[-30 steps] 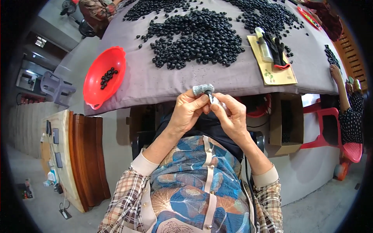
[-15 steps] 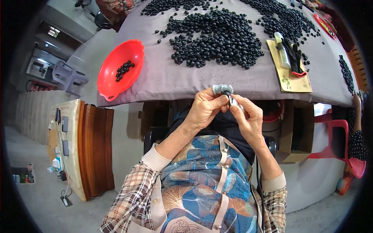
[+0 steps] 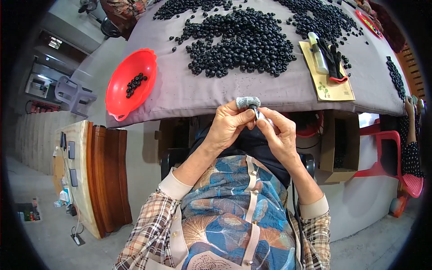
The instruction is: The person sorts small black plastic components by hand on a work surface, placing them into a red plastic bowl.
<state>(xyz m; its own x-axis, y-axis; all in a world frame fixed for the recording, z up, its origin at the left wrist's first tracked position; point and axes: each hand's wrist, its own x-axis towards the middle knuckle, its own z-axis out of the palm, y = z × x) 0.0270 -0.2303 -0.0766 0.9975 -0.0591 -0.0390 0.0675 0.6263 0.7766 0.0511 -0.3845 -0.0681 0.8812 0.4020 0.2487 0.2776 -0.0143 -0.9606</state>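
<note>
Just off the table's front edge, my left hand [image 3: 229, 124] pinches a small black bead [image 3: 253, 107] between thumb and forefinger. A grey knitted finger sleeve [image 3: 248, 102] covers that forefinger. My right hand [image 3: 280, 134] is closed around a small, thin tool with a shiny metal tip [image 3: 257, 114], which meets the bead; most of its handle is hidden by my fingers. Both hands are close together, fingertips nearly touching. Beyond them lies a big pile of similar black beads [image 3: 238, 45]. On the left, a red plastic bowl [image 3: 118, 96] contains several black beads.
A yellow envelope [image 3: 337, 93] carries a clear tube [image 3: 318, 56] and a black glove [image 3: 334, 63]. Under the table stands a cardboard box [image 3: 330, 148]. A wooden cabinet [image 3: 108, 171] is at my left. Another person's hand [image 3: 409, 108] works beside a pink chair [image 3: 382, 135] at far right.
The whole view has shifted slightly, so the table and its things sit a little further left. My hands keep the same hold on the bead and tool.
</note>
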